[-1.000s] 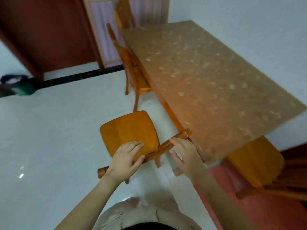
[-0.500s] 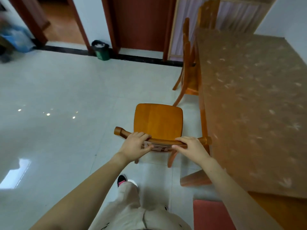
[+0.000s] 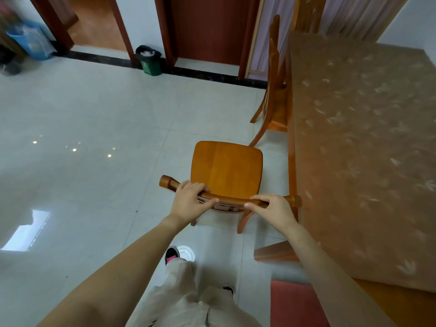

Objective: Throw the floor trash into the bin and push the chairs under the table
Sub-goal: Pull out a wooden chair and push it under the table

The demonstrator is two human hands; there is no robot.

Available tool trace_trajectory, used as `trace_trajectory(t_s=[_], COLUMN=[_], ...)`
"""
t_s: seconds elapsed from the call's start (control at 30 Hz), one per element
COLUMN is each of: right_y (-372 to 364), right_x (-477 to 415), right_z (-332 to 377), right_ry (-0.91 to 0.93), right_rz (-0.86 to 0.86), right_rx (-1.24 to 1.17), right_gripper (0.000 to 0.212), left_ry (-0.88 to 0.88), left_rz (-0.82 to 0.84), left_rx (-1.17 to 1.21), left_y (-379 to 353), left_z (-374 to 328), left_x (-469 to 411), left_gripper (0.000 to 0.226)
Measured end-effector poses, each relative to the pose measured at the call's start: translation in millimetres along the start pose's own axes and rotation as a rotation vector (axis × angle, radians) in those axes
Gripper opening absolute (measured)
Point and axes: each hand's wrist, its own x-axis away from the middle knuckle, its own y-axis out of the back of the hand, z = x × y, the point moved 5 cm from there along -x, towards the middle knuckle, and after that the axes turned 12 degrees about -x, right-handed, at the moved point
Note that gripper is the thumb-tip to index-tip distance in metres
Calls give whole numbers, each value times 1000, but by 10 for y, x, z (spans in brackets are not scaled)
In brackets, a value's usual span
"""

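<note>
Both hands gripped the top rail of the chair (image 3: pixel 226 168). Left hand (image 3: pixel 191 200) was closed over the rail near its left end, fingers wrapped over the top and thumb on the near side. Right hand (image 3: pixel 271 208) was closed on the rail near its right end, fingers over the top, thumb below.

The chair stood on the floor (image 3: pixel 94 138) just beside the table (image 3: pixel 365 149), at its left long edge. Its seat was fully in the open, none of it under the tabletop. The seat faced away from the person, along the table's edge, not toward it. The rail's right end was at the table edge; contact could not be judged.

A second chair (image 3: pixel 273 90) stood farther along the same edge, its seat partly under the tabletop. A third chair back (image 3: pixel 304 15) showed at the table's far end.

The bin (image 3: pixel 149 60) stood well apart by the far wall, beside a doorframe, with pale trash visible inside.

A red cushion (image 3: pixel 295 303) showed at the bottom right, near the table's near corner. The person's shoe (image 3: pixel 172 254) was on the floor behind the chair.
</note>
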Motion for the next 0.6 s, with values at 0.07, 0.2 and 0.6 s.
trace_trajectory(t_s=[0.07, 0.2, 0.6], right_y=[-4, -20, -184], right_x=[9, 3, -114], right_z=[-1, -13, 48], right_ry=[12, 14, 17], right_rz=[-15, -48, -102], right_rx=[25, -5, 33], right_gripper=[52, 58, 50], left_ry=[-2, -32, -66], left_rz=[-1, 20, 19], left_rx=[-18, 48, 131], left_y=[-24, -54, 57], left_z=[52, 105, 275], left_x=[-27, -103, -290], left_gripper=[39, 42, 43])
